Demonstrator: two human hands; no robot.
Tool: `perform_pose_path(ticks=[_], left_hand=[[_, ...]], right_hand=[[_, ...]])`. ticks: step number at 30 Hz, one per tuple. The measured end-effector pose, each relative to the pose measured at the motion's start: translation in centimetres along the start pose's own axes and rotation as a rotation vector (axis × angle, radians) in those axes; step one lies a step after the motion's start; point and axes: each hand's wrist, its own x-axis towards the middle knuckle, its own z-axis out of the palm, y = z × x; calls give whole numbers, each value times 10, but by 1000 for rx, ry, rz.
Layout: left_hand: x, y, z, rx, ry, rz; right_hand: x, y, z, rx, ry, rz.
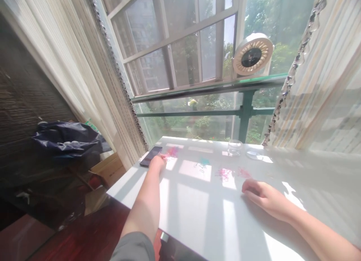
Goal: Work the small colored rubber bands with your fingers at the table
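My left hand (160,160) reaches across the white table to its far left part, beside a dark phone (151,157) lying flat. Its fingertips are at the edge of a small heap of magenta thin pieces (171,152); most of the fingers are hidden, so their grip cannot be made out. Near the table's middle right, my right hand (261,195) rests with curled fingers, and nothing shows in it. Just beyond it lie a pale pink heap (244,172) and a brighter pink tangle of thin pieces (225,174). Teal and dark thin pieces (203,162) are scattered between the hands.
A clear glass (234,147) stands at the table's back edge, beside a shallow clear dish (254,154). A round white fan (253,55) is mounted by the window rail. Curtains hang on both sides. On the left are a dark plastic bag (69,139) and a cardboard box (108,169).
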Motion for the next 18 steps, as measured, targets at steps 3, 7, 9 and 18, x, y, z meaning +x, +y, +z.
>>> perform_pose_path(ticks=[3,7,9,18], left_hand=[[-3,2,3,31,-37,-22],[-7,6,2,46,-52,-41],[-10,9,-1,40,-44,-30],[-34,37,-5,-86,42,146]], right_hand=[[-1,-3,-1,2,13,11],[0,-1,0,10,5,7],[1,2,1,9,-8,9],[3,12,6,35,15,-12]])
